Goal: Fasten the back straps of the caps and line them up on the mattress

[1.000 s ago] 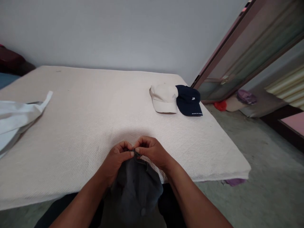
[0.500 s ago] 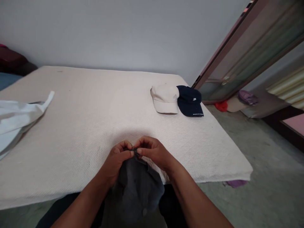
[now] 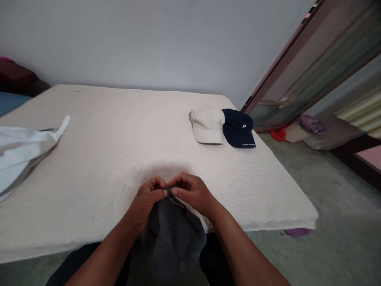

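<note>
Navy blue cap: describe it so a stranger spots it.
Find the white textured cloth, then its far right corner. The navy blue fabric cap sits there, right of a beige cap. Its dark colour and white brim lettering set it apart.

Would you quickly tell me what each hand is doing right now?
Left hand: closed, pinching the dark gray cap at its edge.
Right hand: closed, pinching the same edge beside it.

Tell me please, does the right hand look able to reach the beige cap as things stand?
Probably yes: the right hand pinches the grey cap and would have to let go, but nothing seems to stand between it and the beige cap farther ahead.
</note>
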The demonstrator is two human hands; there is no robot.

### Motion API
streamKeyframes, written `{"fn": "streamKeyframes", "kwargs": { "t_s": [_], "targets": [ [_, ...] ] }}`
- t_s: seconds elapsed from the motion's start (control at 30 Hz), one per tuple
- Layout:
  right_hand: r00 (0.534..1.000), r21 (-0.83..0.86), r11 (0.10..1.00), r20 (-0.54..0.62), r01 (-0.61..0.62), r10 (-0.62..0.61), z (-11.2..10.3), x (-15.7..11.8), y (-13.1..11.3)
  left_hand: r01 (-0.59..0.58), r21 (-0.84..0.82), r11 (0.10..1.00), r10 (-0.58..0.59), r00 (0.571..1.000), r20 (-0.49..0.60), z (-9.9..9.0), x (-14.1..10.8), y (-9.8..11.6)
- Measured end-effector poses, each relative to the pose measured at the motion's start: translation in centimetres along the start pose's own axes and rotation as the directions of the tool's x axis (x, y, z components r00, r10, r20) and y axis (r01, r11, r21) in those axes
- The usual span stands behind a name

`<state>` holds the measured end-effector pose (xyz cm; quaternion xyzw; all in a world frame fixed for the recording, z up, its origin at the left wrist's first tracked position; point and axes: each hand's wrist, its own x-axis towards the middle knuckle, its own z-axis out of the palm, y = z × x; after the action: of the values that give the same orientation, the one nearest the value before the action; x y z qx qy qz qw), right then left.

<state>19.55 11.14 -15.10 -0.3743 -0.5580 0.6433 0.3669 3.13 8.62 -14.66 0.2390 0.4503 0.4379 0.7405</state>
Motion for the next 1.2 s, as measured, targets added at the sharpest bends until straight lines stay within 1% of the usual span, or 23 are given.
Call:
{"fn": "streamKeyframes", "kwargs": {
  "t_s": [0.13,0.33,0.53,0.63,0.77,1.0,1.1,1.2],
  "targets": [
    [1.0,0.033,0.999,0.008,-0.03,0.03,-0.2,0.1,0.0,-0.012,0.038,0.999,0.013,1.0,-0.022,0.1,0.0,0.2],
    [0.998,0.065,0.996,0.018,-0.067,0.066,-0.1,0.2,0.1,-0.045,0.078,0.996,0.045,0.999,-0.006,0.1,0.1,0.2],
    [0.991,0.111,0.986,-0.032,-0.127,0.132,0.4,0.3,0.0,-0.072,0.145,0.987,0.072,0.997,0.001,0.0,0.1,0.0],
    [0.984,0.175,0.974,-0.076,-0.146,0.161,0.6,0.5,0.1,-0.089,0.185,0.979,0.092,0.996,-0.01,-0.1,0.1,-0.1],
    [0.977,0.214,0.96,-0.078,-0.18,0.2,0.8,0.6,0.1,-0.093,0.225,0.97,0.102,0.994,-0.029,-0.1,0.1,-0.2],
    [0.973,0.196,0.964,-0.111,-0.177,0.201,1.0,0.7,-0.2,-0.049,0.247,0.968,0.067,0.996,-0.062,0.3,0.0,0.1],
    [0.975,0.192,0.969,-0.128,-0.158,0.185,0.9,0.7,0.0,-0.04,0.248,0.968,0.055,0.997,-0.056,0.2,0.0,0.1],
    [0.977,0.221,0.964,-0.116,-0.149,0.178,0.8,0.6,0.2,-0.028,0.236,0.971,0.039,0.998,-0.042,0.0,0.1,0.1]
  ]
}}
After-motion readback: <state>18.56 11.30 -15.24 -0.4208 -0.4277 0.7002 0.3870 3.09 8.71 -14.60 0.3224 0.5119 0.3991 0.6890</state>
